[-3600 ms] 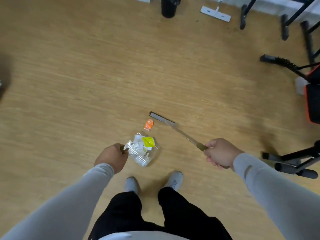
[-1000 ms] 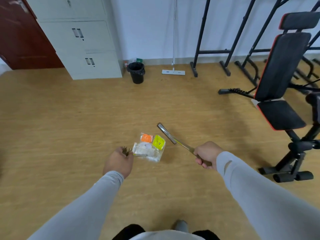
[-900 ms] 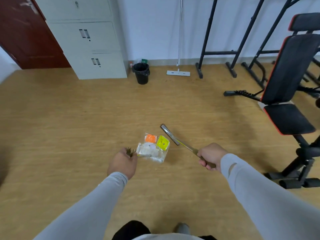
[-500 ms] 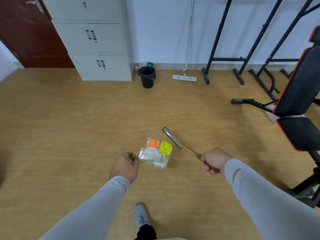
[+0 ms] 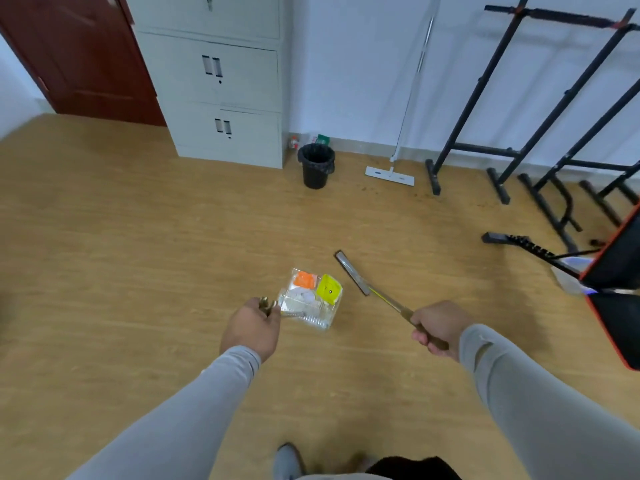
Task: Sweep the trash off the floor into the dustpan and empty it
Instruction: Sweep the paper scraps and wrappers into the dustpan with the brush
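Note:
My left hand (image 5: 252, 328) grips the handle of a clear plastic dustpan (image 5: 320, 315), held level above the wooden floor. Inside it lie an orange wrapper (image 5: 304, 279), a yellow wrapper (image 5: 329, 288) and some white scraps (image 5: 300, 296). My right hand (image 5: 437, 326) holds the handle of a small broom (image 5: 353, 273) whose flat dark head points forward and left, just right of the dustpan. A black trash bin (image 5: 317, 165) with a liner stands by the far wall, well ahead of both hands.
A grey filing cabinet (image 5: 225, 81) stands left of the bin, with a dark red door (image 5: 76, 57) beyond it. A white flat mop (image 5: 389, 174) leans on the wall. Black exercise racks (image 5: 519, 157) and a black-and-red bench (image 5: 620, 282) fill the right side.
The view has lifted from the floor to the room and come nearer the bin. The orange wrapper, earlier on the floor, now lies in the dustpan. Both hands keep their grips.

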